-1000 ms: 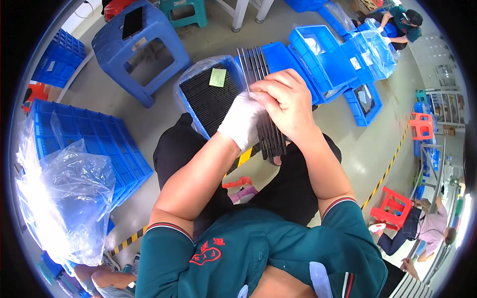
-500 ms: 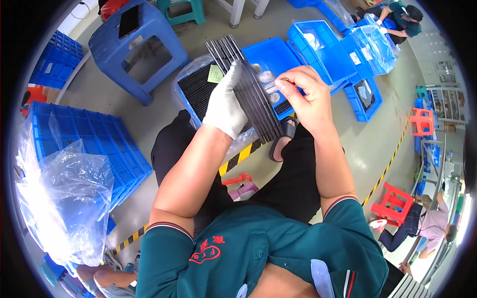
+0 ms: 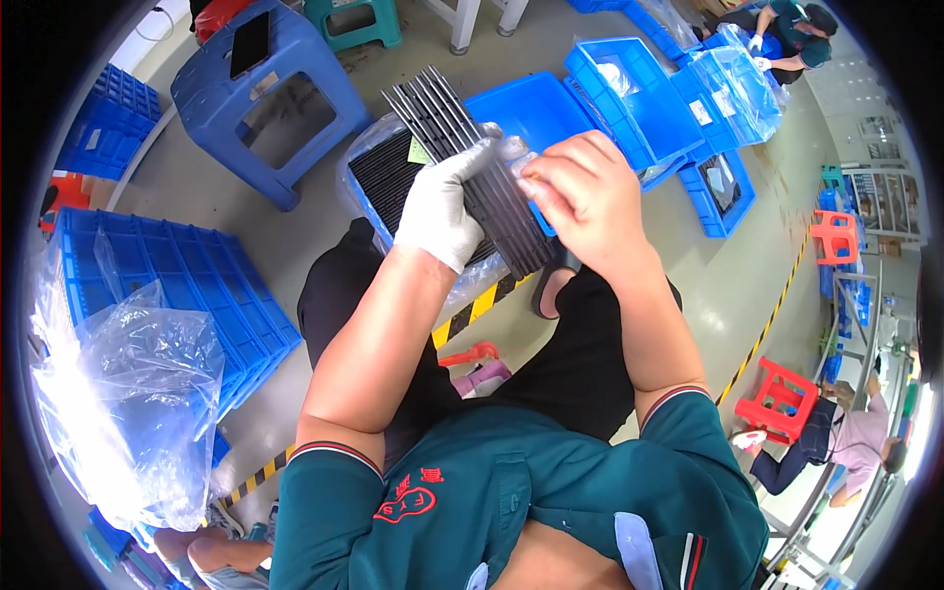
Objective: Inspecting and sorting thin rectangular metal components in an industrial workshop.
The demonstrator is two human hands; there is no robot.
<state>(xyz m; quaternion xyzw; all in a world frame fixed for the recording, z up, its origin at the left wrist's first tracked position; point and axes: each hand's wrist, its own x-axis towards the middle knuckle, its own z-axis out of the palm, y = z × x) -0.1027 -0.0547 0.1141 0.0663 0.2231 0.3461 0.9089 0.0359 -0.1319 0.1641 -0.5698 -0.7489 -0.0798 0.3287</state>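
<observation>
My left hand (image 3: 439, 214), in a white glove, is closed around a bundle of long, thin black strips (image 3: 509, 216), held at a slant above my lap. Its gloved fingertips show at the far side of the bundle. My bare right hand (image 3: 592, 202) is closed in a pinch close to the bundle's right edge; what sits between thumb and forefinger is too small to make out. Just beyond the bundle is a plastic-lined blue crate with rows of similar black strips (image 3: 382, 177). A pale green label (image 3: 418, 151) shows partly behind the bundle.
A blue stool (image 3: 320, 74) bearing a dark phone (image 3: 251, 44) stands at the far left. Stacked blue crates (image 3: 197, 275) with clear plastic (image 3: 147, 364) are on my left. More blue bins (image 3: 629, 103) stand ahead to the right; a co-worker (image 3: 796, 39) handles bags beyond them.
The bundle has tilted and shifted slightly left, its strips fanning differently at the top. My right hand has moved left, closer to the bundle's edge.
</observation>
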